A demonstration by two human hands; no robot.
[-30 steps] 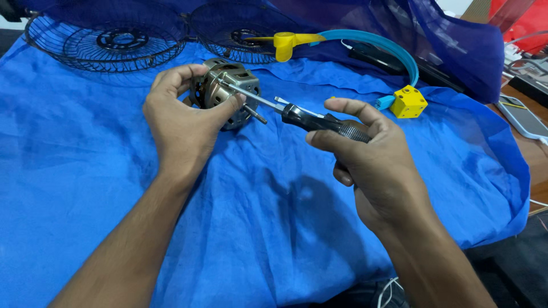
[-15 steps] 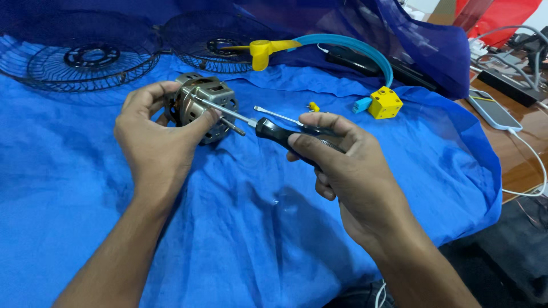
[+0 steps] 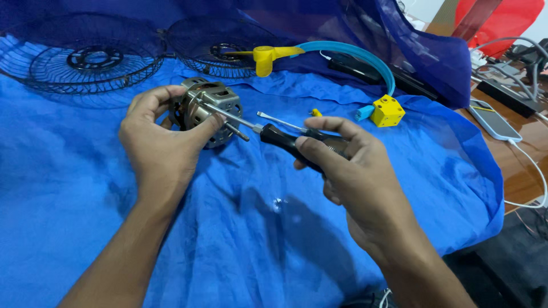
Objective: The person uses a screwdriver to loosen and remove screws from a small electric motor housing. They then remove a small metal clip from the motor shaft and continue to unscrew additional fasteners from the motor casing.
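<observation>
In the head view, a metal fan motor (image 3: 206, 111) is held just above a rumpled blue cloth (image 3: 245, 228) that covers the work surface. The motor is gripped by the left hand (image 3: 160, 140), whose fingers are curled around the back of the housing while the thumb is pressed along its lower front edge, beside the short shaft that sticks out toward the lower right. A screwdriver (image 3: 285, 140) with a black handle is clasped in the right hand (image 3: 354, 171); the fingers are wrapped over the handle and the thumb is laid along its near side. The thin metal blade is pointed up and to the left, and its tip is set against the top front of the motor housing. A second slim metal tool (image 3: 279, 121) is seen just behind the handle; it cannot be told whether it lies on the cloth or is held.

Behind the motor, two black wire fan guards (image 3: 85, 63) are laid side by side on the cloth. A yellow and light blue curved plastic part (image 3: 342, 57) is placed to the right of them, ending at a small yellow block (image 3: 387, 110). At the far right, on a wooden tabletop (image 3: 522, 171), a phone (image 3: 494, 120) with a white cable is seen.
</observation>
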